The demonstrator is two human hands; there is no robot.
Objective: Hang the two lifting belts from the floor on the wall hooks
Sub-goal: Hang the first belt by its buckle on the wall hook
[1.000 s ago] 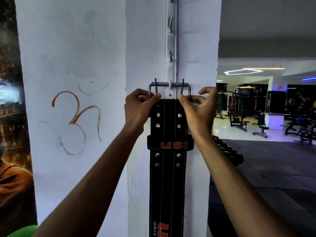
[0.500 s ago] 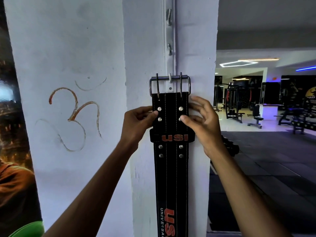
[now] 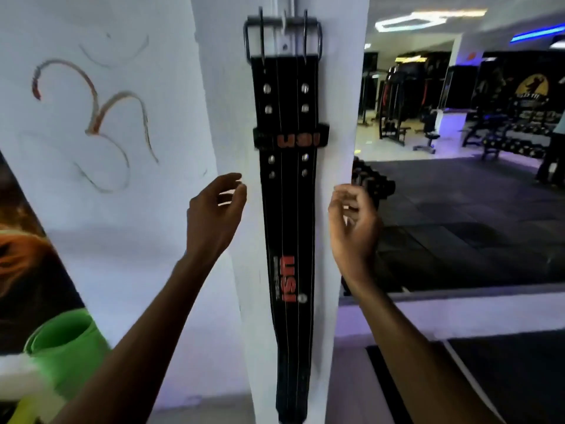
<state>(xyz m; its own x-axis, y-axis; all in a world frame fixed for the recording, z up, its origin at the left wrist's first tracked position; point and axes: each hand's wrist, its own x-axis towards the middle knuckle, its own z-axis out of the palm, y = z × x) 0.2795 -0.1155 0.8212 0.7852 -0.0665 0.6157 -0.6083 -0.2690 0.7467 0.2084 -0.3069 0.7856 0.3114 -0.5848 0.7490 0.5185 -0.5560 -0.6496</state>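
Black lifting belt point(image 3: 287, 209) on wall hook point(image 3: 285, 24); both hands apart, empty

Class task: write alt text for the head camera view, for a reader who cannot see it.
A long black leather lifting belt with red lettering hangs by its metal buckle from a hook on a white pillar. The person's left hand and right hand hover open either side, touching nothing. A gym floor with machines lies behind.
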